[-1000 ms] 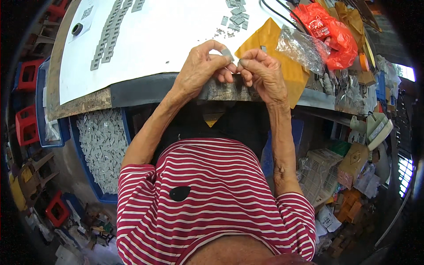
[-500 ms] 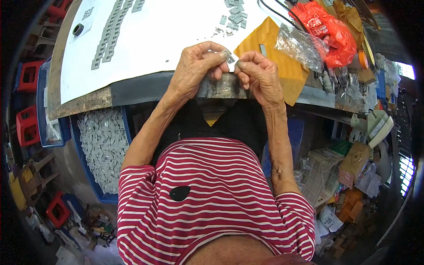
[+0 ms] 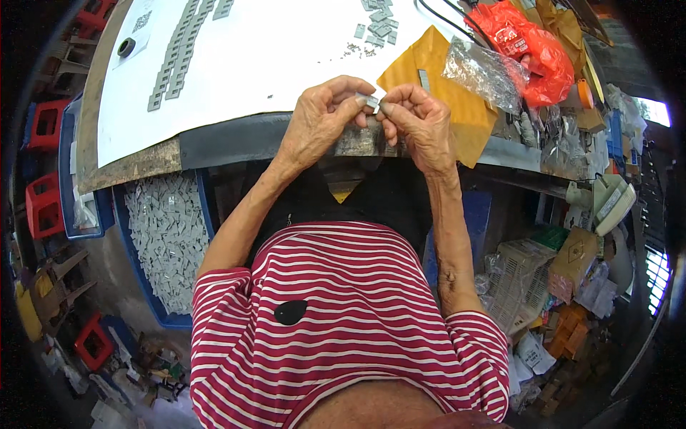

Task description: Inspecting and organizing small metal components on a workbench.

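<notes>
Thumb (image 3: pixel 349 109) and fingers (image 3: pixel 346 84) of the left hand (image 3: pixel 318 118) are closed on a small flat grey piece (image 3: pixel 369 102), which is held up just above the near edge of the table (image 3: pixel 139 166). The right hand (image 3: pixel 425 125) is held close beside it, with the fingers curled and their tips brought to the right end of the piece; whether they are closed on anything small cannot be told, since the fingertips are too small to make out.

Most of the tabletop in view is covered by a white sheet (image 3: pixel 236 64). Two long rows of grey pieces (image 3: pixel 177 61) are laid out side by side on its left part, and a black roll of tape (image 3: pixel 126 48) is set farther left. Beyond the hands, loose grey pieces (image 3: pixel 380 27) are heaped at the far edge of view, with tiny brownish bits (image 3: pixel 356 51) scattered just on the near side of them.

To the right, a yellow envelope (image 3: pixel 407 68) is laid partly over the table edge, and another grey piece (image 3: pixel 424 80) is seen on it. The envelope is partly covered by a clear plastic bag (image 3: pixel 480 70), beside which a red plastic bag (image 3: pixel 550 68) is crumpled. Below the table, at the left, a blue bin (image 3: pixel 205 204) is filled with small grey parts (image 3: pixel 168 243).
</notes>
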Demonstrator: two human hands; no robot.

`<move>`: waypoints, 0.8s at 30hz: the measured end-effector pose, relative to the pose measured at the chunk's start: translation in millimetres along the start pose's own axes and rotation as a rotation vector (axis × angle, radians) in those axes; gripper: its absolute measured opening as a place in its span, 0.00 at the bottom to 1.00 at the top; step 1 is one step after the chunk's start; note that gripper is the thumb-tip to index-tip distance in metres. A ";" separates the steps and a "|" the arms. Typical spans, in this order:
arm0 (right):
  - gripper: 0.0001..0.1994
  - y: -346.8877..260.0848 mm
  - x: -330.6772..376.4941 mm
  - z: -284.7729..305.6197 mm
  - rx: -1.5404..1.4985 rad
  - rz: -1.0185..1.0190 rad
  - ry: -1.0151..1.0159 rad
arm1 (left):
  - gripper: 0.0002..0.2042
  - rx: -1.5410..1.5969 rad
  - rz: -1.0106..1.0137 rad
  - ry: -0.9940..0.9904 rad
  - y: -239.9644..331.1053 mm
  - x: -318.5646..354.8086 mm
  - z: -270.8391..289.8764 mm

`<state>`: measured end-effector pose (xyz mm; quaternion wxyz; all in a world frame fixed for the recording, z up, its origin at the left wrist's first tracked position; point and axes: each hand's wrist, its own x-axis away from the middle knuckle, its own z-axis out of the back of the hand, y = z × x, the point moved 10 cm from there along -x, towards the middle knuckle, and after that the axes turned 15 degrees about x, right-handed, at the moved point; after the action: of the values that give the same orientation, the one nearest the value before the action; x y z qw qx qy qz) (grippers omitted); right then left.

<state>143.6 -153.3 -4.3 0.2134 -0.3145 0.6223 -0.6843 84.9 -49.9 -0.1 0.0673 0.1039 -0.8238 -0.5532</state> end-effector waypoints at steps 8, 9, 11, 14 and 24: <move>0.06 -3.6 -0.2 -3.2 0.161 0.037 0.006 | 0.09 -0.014 -0.005 -0.016 -1.3 2.6 -0.5; 0.06 -4.2 -0.4 -3.3 0.160 0.034 0.005 | 0.08 -0.036 -0.013 -0.023 -1.0 2.8 -1.2; 0.06 -5.2 -0.2 -3.8 0.159 0.029 0.003 | 0.08 -0.039 -0.021 -0.029 -1.5 3.2 -1.6; 0.06 -4.1 0.5 -4.4 0.167 0.010 -0.010 | 0.08 -0.046 -0.027 -0.043 -1.5 3.7 -2.6; 0.06 3.1 -4.3 -10.0 0.166 -0.061 -0.083 | 0.10 -0.073 0.074 -0.118 -7.3 4.0 -3.0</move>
<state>139.4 -143.6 -8.4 0.2433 -0.3429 0.5443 -0.7259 82.5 -56.2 -5.7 0.0427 0.0383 -0.8090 -0.5851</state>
